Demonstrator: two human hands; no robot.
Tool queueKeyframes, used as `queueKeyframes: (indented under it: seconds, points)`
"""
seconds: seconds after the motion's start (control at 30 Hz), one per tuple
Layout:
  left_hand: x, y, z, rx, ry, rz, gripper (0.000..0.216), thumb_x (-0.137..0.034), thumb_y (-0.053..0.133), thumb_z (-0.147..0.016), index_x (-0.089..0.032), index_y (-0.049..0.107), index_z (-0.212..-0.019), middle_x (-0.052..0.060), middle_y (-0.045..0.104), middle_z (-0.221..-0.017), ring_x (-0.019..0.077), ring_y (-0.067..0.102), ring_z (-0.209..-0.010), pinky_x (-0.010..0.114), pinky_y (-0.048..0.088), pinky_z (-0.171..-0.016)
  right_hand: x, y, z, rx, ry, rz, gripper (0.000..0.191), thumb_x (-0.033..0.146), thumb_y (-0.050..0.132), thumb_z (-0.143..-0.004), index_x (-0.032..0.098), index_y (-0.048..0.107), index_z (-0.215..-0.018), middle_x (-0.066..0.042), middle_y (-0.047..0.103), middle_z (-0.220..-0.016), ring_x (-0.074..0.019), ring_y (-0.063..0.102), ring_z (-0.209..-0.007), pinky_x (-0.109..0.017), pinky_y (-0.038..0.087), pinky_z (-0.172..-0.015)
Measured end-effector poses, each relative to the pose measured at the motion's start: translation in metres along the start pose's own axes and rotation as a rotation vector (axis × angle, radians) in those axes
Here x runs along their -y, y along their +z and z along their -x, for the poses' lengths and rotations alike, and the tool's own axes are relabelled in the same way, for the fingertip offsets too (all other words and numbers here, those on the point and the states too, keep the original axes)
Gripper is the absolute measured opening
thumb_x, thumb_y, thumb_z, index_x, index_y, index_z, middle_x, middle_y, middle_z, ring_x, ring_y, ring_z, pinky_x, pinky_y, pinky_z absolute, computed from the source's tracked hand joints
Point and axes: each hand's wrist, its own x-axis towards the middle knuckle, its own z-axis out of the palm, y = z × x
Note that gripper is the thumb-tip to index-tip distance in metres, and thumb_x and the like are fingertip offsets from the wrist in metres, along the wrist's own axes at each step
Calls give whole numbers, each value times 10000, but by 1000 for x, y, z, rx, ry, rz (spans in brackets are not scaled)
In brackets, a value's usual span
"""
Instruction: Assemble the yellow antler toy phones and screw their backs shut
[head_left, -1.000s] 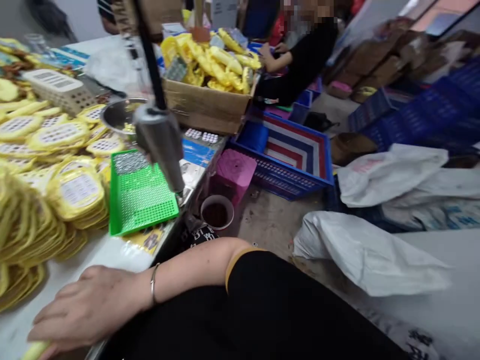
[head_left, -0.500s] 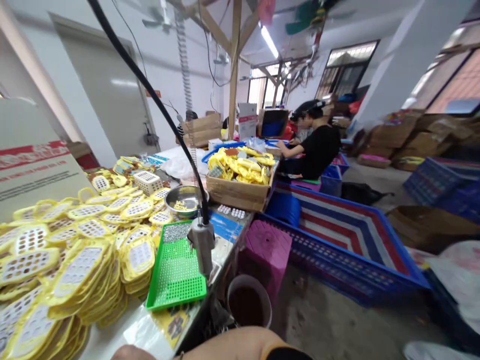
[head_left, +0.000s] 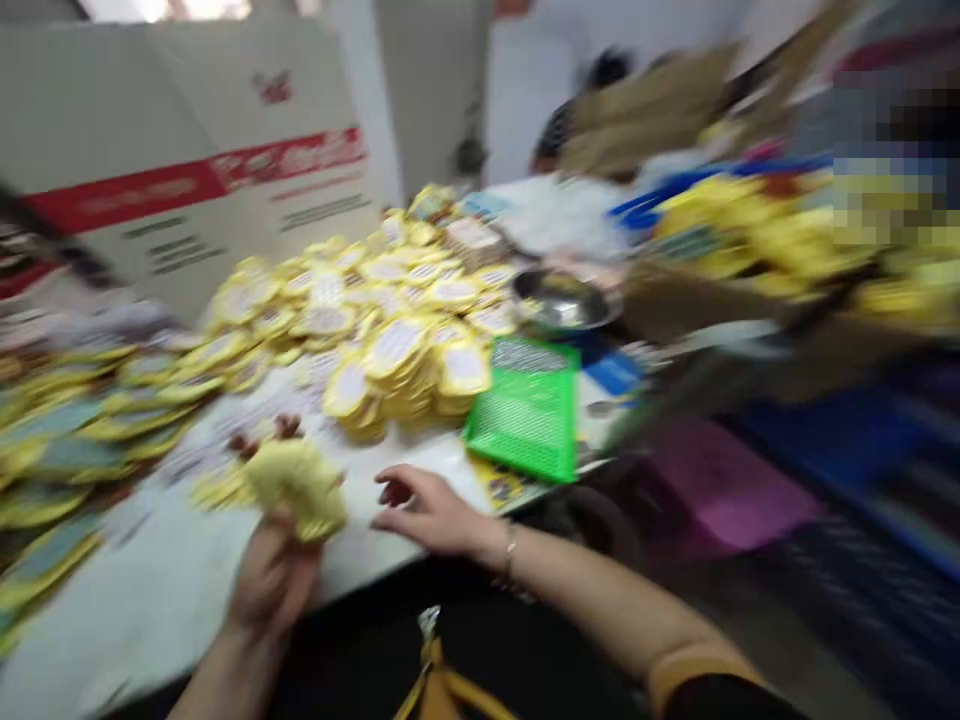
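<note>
My left hand is closed on a yellow piece, which it holds up over the white tabletop. Small brown knobs show at that piece's top edge; motion blur hides its exact kind. To the right of it is my right hand, thumb and curled fingers apart, with nothing seen between them. Behind the hands stand stacks of yellow-rimmed pieces with white perforated panels. A few small yellow pieces lie left of the held one.
A green perforated tray sits right of the stacks, with a metal bowl behind it. More yellow pieces with grey-green panels pile up at left. A printed white board stands behind. A cardboard box holds yellow pieces at right.
The view has swung left and down to the tabletop. Both hands are now in sight, the left one with a yellow piece; before, only part of an arm and hand showed at the bottom.
</note>
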Motion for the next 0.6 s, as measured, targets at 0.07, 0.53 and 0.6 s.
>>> queueKeyframes:
  seconds: [0.07, 0.53, 0.6]
  points:
    - [0, -3, 4, 8, -27, -24, 568, -695, 624, -742, -242, 672, -1081, 63, 732, -1108, 257, 673, -1051, 376, 567, -853, 9, 6, -4, 266, 13, -33, 432, 494, 649, -828, 175, 595, -1115, -59, 728, -881, -173, 660, -695, -287, 520, -615]
    - [17, -36, -3, 43, 47, -112, 611, -717, 297, -886, -350, 561, -1298, 67, 687, -1223, 279, 677, -1037, 610, 462, -966, 33, 26, -3, 177, -305, 574, 530, 571, 342, -960, 164, 617, -761, -82, 678, -639, -167, 554, -523, -285, 288, -523]
    - [19, -29, -5, 31, 14, -5, 550, -707, 364, -876, -361, 620, -1218, 38, 707, -1180, 254, 690, -984, 603, 447, -986, 35, 28, -4, 120, -353, 651, 568, 507, 275, -989, 147, 630, -730, -94, 659, -582, -169, 548, -492, -299, 275, -521]
